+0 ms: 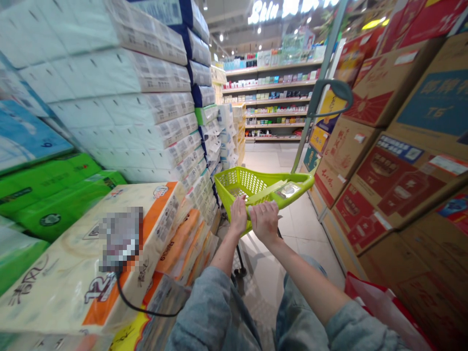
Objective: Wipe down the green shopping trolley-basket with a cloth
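Observation:
A lime-green shopping basket on wheels [234, 181] stands in the aisle ahead of me, its grey pull handle [331, 92] raised to the right. Both my hands rest on the basket's near rim. My left hand [238, 214] curls its fingers over the rim. Just to its right, my right hand [265, 220] grips the same rim with bent fingers. A flat green lid or flap lies across the basket's right half, with a pale item on it.
Stacked tissue and toilet paper packs [120, 97] wall the left side. Cardboard boxes [395, 161] are piled on the right. A device with a black cable [120, 239] lies on a pack at the left. Shelves of goods [272, 97] close the far end of the tiled aisle.

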{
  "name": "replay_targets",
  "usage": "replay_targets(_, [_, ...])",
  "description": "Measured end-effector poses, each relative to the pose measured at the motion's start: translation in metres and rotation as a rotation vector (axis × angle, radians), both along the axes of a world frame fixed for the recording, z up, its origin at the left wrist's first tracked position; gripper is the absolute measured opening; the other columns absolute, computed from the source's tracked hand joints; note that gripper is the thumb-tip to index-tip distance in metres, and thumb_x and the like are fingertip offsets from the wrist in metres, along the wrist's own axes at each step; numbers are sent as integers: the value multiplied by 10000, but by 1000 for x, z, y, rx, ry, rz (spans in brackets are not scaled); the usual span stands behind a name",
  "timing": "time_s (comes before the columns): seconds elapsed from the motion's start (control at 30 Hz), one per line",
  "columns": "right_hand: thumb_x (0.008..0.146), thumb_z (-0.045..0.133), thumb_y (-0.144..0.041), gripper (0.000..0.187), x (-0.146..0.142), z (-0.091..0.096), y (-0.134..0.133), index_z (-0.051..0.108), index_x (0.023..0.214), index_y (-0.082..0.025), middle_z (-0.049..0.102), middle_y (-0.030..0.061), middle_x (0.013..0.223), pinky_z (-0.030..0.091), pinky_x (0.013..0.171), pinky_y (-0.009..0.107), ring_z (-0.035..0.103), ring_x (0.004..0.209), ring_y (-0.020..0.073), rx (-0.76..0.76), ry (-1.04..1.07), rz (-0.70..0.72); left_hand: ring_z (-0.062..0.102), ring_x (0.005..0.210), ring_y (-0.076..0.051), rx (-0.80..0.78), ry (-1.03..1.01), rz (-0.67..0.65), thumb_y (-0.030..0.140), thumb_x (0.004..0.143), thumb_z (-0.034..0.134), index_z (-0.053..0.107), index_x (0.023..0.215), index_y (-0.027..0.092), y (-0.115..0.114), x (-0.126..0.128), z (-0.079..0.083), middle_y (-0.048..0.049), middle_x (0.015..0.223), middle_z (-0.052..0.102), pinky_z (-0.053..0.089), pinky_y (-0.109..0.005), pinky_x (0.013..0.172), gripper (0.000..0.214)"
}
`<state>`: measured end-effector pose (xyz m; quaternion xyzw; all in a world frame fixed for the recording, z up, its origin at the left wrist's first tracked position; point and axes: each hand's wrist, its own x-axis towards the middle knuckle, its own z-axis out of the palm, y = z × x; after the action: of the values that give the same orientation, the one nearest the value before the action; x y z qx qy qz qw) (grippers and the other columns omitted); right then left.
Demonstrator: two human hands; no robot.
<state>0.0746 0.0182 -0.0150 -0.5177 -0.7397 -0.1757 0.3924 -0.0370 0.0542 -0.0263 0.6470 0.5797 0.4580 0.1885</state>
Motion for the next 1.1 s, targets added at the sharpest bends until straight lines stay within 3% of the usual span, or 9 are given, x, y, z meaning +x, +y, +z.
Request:
replay_targets(0.13, [918,413,-253,240,5,-19,1,616,1020,-173,647,79,952,285,1031,428,506,997,221,149,77,94,451,1277,-158,0,-181,-70,364,981,142,527,1258,168,3,1,-6,-89,1327,545,307,-368,1123,513])
replay_targets(0.3, [892,480,-232,284,21,-29,4,580,1152,-180,636,72,1060,267,1064,437,481,1096,211,228,44,178,410,1305,-174,36,-181,-136,410,977,167,544,1256,192,-2,4,-12,-79,1326,540,249,-405,1145,517])
replay_targets(0.5, [906,481,-252,252,41,-26,5,602,1110,-167,642,74,986,282,1032,415,494,1019,210,205,-58,118,394,1318,-192,40,-115,-157,410,979,162,532,1283,199,-8,14,-10,-91,1338,530,213,-453,1155,523])
replay_targets(0.6, [920,466,-282,215,43,-16,5,637,949,-156,644,78,882,300,968,392,501,926,216,143,-98,8,375,1333,-191,21,-85,-186,394,983,145,520,1298,201,-8,18,-8,-87,1319,546,204,-463,1157,526])
replay_targets(0.77, [948,384,-302,353,36,10,6,626,741,-150,648,91,734,313,798,351,539,776,212,-72,-142,-174,373,1334,-182,-3,-75,-211,373,983,135,492,1323,203,-7,25,-7,-80,1314,555,195,-454,1163,521])
replay_targets(0.93, [934,374,-230,347,22,30,14,662,787,-103,678,139,717,339,725,335,605,714,218,-381,-257,-244,360,1346,-196,-11,-147,-221,394,978,156,490,1326,190,-8,29,-6,-87,1369,510,189,-453,1169,523])
replay_targets(1.1, [903,448,-220,262,7,36,16,679,898,-97,694,144,727,360,717,337,619,691,225,-405,-307,-151,350,1357,-194,-51,-291,-240,441,977,149,442,1371,188,-8,30,-7,-92,1419,461,160,-433,1183,552])
